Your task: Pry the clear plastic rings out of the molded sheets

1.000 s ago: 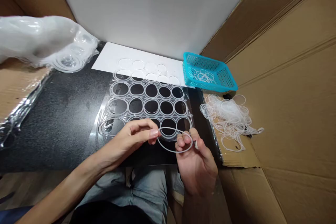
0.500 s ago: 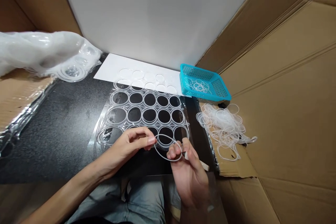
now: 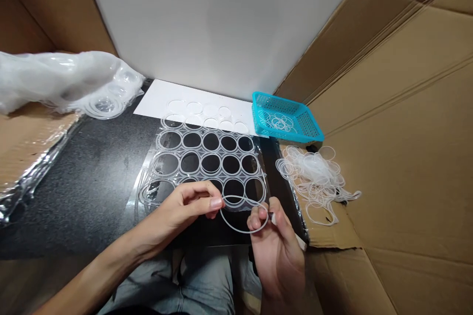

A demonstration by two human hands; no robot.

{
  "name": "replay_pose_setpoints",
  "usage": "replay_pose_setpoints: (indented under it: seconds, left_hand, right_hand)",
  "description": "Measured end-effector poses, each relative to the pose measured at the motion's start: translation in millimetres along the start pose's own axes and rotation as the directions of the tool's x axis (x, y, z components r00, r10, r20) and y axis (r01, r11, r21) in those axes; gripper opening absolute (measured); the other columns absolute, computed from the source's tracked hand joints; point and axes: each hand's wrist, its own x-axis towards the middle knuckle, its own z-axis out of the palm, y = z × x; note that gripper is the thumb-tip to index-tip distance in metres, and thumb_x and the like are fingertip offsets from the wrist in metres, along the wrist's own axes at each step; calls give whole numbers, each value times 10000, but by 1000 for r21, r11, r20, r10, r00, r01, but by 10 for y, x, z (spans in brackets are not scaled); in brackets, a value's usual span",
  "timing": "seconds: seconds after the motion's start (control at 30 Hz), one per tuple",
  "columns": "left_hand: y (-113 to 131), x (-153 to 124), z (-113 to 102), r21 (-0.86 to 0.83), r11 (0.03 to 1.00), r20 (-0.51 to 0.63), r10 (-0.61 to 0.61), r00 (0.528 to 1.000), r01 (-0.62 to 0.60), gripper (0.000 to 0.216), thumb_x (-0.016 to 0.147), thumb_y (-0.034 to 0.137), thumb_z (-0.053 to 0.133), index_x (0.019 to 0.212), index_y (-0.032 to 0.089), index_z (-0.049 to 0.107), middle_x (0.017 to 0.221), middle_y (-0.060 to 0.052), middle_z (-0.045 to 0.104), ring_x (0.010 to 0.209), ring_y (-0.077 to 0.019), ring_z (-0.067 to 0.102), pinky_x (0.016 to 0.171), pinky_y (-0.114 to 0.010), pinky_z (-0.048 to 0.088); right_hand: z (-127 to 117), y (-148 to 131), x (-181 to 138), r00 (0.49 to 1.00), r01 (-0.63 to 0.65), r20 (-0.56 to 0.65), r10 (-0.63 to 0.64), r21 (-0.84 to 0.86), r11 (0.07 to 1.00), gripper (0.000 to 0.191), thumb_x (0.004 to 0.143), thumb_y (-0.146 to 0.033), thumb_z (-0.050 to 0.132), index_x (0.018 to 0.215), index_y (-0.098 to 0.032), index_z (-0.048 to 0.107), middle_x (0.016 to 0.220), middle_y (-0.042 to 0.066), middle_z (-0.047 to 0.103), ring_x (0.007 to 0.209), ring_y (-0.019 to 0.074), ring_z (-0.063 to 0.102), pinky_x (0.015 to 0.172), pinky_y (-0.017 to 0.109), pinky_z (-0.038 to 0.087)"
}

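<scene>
Both hands pinch one clear ring (image 3: 242, 216): left hand (image 3: 188, 206) at its left edge, right hand (image 3: 275, 246) at its right, over the ring sheet (image 3: 207, 155).

Left grip (image 3: 185, 205) reaches in from the lower left on a bare forearm, thumb and forefinger pinched together, tips pointing right. Right grip (image 3: 276, 248) rises from below just beside it, fingers curled in and closed.
</scene>
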Motion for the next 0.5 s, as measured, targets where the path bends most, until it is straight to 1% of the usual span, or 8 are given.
replay_pose_setpoints:
  seconds: [0.07,0.13,0.33,0.5]
  left_hand:
    - [5,-12,6,-2,1000,4,-3,1000,3,259,886,446,833,831,212,737,763,23,592,749,-121,471,709,-254,337]
    - [4,-12,7,-10,1000,10,2,1000,-2,260,888,449,831,832,214,737,767,23,595,755,-122,475,718,-254,343]
    - [-13,1,-19,-6,1000,15,-2,1000,2,256,899,459,826,853,221,746,791,24,613,771,-118,482,729,-246,346]
    - [-13,-20,-51,-7,1000,-3,-5,1000,5,268,901,463,825,840,213,752,779,18,607,765,-119,476,724,-246,345]
  right_hand:
    - [10,1,-5,999,-11,-30,11,-7,1000,399,704,-428,957,763,-226,618,740,-22,597,657,131,580,645,250,516]
    - [26,6,-8,999,-18,-35,18,-5,1000,417,686,-432,968,765,-226,615,740,-23,606,656,132,586,648,252,519]
    - [68,14,-16,999,-5,-31,5,11,1000,397,686,-430,967,779,-229,637,731,-23,619,663,139,603,651,261,525]
    - [68,31,-4,1000,-4,-17,5,11,1000,391,693,-432,965,738,-227,635,754,-7,663,711,161,647,682,280,545]
